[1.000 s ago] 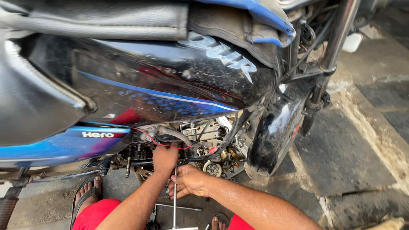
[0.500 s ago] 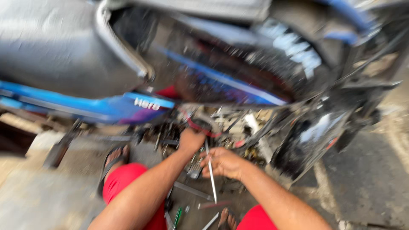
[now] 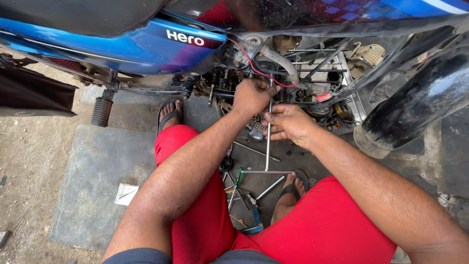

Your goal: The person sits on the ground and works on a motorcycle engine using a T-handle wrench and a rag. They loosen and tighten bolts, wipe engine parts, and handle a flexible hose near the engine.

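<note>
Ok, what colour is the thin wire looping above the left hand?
Red; the wire shows best in the head view, above the left hand.

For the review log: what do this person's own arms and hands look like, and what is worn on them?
Both forearms are bare to above the elbow, with no sleeves, gloves, watch or rings visible. The left hand and right hand are bare, the fingers smudged with dark grime. Red shorts and open sandals are worn.
</note>
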